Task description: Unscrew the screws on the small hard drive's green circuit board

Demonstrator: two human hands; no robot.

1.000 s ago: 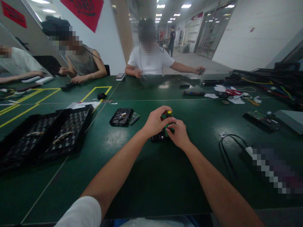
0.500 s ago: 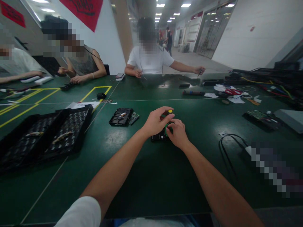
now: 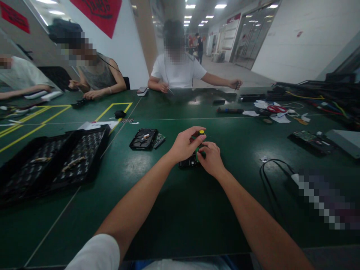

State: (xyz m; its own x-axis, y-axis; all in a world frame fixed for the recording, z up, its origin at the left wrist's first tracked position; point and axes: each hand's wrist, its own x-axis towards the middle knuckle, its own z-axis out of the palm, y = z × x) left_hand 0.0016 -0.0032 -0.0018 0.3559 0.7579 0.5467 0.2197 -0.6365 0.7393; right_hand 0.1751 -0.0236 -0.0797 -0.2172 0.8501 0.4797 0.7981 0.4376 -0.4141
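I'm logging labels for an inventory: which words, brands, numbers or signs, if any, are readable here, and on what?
No text can be read for certain.
Small white label on the black device beside the right hand: too small.
Large red wall sign: dark characters, too blurred.
Red sign at far left: too blurred.
White sheet behind the black tray: any print too blurred.

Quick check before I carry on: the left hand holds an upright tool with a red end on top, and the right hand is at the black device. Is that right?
Not quite: the tool has a yellow end on top, not red, as the head view shows. The left hand does hold it upright, and the right hand is at the black device.
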